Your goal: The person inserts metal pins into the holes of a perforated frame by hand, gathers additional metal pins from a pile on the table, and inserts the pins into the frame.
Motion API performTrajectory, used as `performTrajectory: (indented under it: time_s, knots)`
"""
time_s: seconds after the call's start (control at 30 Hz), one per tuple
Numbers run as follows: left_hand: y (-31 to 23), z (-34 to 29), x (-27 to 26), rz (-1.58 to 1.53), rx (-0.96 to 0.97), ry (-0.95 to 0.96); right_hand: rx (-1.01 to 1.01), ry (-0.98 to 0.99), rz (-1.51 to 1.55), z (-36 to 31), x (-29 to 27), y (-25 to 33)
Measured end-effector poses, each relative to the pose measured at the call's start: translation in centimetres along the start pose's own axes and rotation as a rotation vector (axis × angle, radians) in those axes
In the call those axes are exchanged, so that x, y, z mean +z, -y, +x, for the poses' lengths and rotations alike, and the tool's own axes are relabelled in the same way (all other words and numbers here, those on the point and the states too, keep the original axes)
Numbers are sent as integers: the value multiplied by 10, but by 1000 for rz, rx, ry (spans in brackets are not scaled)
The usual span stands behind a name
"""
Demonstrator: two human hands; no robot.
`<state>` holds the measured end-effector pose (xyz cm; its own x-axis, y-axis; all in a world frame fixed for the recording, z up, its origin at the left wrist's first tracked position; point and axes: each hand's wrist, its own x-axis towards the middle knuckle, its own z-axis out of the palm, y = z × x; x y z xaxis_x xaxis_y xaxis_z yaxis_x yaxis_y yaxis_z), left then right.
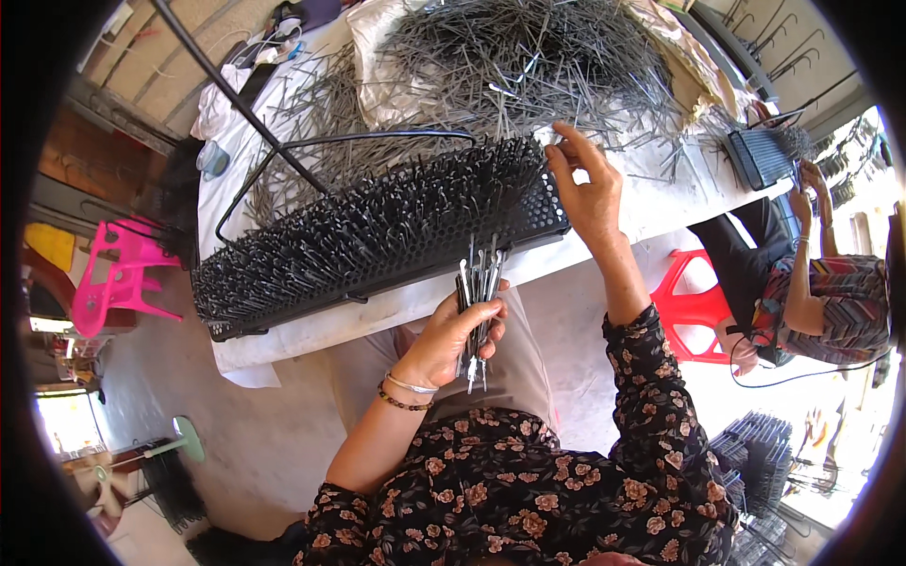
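A bundle of thin dark sticks with pale, shiny tips (479, 274) stands roughly upright in my left hand (458, 330), its fingers closed round them. Just beyond lies a long black perforated rack (528, 212), its holes thickly filled with similar sticks (377, 217); bare holes show along its near right part. At the rack's right end is my right hand (592, 189), thumb and forefinger stretched out a little apart, with nothing visible between them. Whether its fingertips touch the rack's far corner is hard to make out.
Loose dark sticks (528, 57) heap on the white-covered table (661, 179) behind the rack. A bent black rod (236, 104) crosses above its left part. Another person (821, 292) works at a smaller rack (763, 156) on the right. A red stool (694, 307) and pink stool (118, 269) flank the table.
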<state>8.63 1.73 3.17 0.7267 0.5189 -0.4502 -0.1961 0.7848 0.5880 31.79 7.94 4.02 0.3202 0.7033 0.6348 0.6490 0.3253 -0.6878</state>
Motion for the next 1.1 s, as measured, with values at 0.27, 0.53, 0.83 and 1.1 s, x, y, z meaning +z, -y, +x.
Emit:
performTrajectory:
  time_s: [0.27,0.53,0.83,1.1]
  knots:
    - [3,4,3,77,-12,-88,-104,53,35,8,-6,11]
    - [0,4,8,54,12,-72,-56,139,49,8,-1,8]
    - [3,7,2,11,2,-70,-179,181,40,8,1,5]
    - [10,6,-1,-12,-27,-59,-216,300,-28,7,-1,7]
